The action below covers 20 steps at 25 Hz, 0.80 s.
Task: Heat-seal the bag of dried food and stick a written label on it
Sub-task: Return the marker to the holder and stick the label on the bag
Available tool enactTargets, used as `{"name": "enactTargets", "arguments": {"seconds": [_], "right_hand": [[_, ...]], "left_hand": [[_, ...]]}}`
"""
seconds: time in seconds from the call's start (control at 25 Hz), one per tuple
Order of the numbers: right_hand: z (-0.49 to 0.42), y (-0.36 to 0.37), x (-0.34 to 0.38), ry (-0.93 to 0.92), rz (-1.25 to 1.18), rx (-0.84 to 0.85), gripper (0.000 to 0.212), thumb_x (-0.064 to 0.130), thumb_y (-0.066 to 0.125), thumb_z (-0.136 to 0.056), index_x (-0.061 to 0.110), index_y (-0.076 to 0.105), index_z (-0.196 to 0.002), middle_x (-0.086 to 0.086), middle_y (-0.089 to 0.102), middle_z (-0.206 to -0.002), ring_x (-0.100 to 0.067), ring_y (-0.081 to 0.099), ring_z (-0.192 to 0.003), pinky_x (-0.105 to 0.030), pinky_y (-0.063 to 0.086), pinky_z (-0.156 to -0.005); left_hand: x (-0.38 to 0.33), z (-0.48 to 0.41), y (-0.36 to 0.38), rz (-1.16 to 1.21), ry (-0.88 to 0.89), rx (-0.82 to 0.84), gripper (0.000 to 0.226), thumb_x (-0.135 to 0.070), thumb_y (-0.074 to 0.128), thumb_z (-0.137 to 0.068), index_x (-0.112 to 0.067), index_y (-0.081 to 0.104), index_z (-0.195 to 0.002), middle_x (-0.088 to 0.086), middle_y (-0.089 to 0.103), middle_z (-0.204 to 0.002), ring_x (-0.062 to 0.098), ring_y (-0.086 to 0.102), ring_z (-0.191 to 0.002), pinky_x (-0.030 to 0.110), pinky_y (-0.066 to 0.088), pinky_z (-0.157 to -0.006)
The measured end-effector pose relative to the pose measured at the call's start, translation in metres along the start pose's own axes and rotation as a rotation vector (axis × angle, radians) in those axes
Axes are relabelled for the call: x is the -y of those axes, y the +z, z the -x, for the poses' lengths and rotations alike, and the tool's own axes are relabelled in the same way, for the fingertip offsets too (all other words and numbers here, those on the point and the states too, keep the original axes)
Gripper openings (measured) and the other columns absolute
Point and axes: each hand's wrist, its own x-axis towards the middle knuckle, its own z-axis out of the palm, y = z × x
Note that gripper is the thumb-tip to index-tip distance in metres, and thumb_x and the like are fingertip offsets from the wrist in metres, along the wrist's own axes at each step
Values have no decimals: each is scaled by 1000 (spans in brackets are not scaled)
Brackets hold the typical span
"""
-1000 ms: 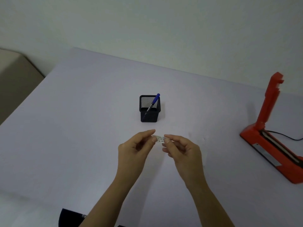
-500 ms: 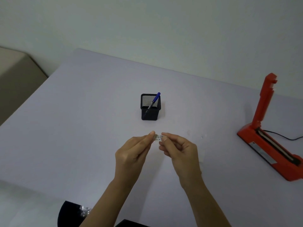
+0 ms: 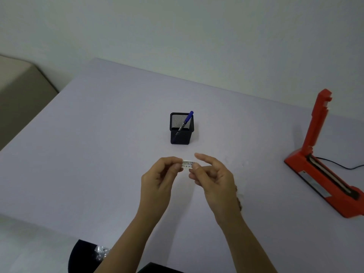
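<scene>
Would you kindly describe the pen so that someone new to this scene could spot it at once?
Start at the pale table and find the black mesh cup standing alone near its middle, beyond the hands. The pen leans inside it, its top poking over the rim's right corner. It is the only blue thing in view, and the cup holds nothing else.

label [image 3: 188,165] writing too small; sealer [image 3: 323,174] base, cord [image 3: 342,166] cut off right.

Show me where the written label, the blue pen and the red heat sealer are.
written label [image 3: 188,165], head view, on its inked middle strip.
blue pen [image 3: 187,120], head view, on its blue barrel.
red heat sealer [image 3: 315,127], head view, on its raised arm.
</scene>
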Motion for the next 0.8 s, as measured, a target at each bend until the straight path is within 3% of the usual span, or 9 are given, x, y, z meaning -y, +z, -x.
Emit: {"name": "enactTargets", "arguments": {"seconds": [0.24, 0.4, 0.52, 0.6, 0.68, 0.8], "right_hand": [[-12, -3, -14, 86, -48, 124, 19, 9, 57, -88, 22, 66, -99, 2, 73, -85, -10, 70, -77, -17, 53, -70], [-24, 2, -22, 138, -105, 132, 17, 8, 58, -87, 11, 66, -101, 2, 73, -89, -10, 71, -78, -15, 53, -69], [-35, 5, -29, 162, -123, 121, 13, 8, 59, -87, 15, 67, -94, 4, 73, -86, -10, 71, -75, -16, 54, -69], [-49, 4, -41, 146, 19, 75, 11, 10, 61, -87, 17, 67, -92, 5, 71, -85, -8, 70, -73, -18, 55, -69], [-68, 2, -61, 77, 340, -6, 10, 15, 61, -87, 19, 68, -91, 4, 70, -81, -9, 67, -70, -14, 51, -66], [-100, 4, -90, 13, 682, -7, 14, 17, 59, -86, 16, 70, -95, -2, 71, -86, -11, 63, -73, -15, 47, -65]], "left_hand": [[10, -8, -8, 31, -98, 76, 20, -7, 53, -92, -23, 64, -90, -12, 70, -85, 9, 67, -79, 20, 53, -75], [15, -15, -8, 77, -119, 8, 18, -9, 52, -92, -22, 64, -92, -8, 70, -86, 9, 67, -79, 23, 55, -75], [18, -24, -6, 90, -129, -59, 18, -12, 52, -93, -24, 65, -93, -7, 69, -91, 10, 66, -85, 24, 57, -75], [27, -33, -6, 50, -188, -151, 16, -16, 53, -93, -26, 64, -96, -5, 68, -100, 13, 65, -93, 25, 56, -76], [38, -43, -7, -4, -283, -254, 13, -19, 54, -93, -23, 65, -100, 0, 67, -105, 17, 63, -95, 24, 54, -78], [50, -50, -8, -38, -357, -293, 14, -19, 56, -92, -19, 66, -102, 4, 67, -104, 18, 62, -94, 20, 51, -77]]}}
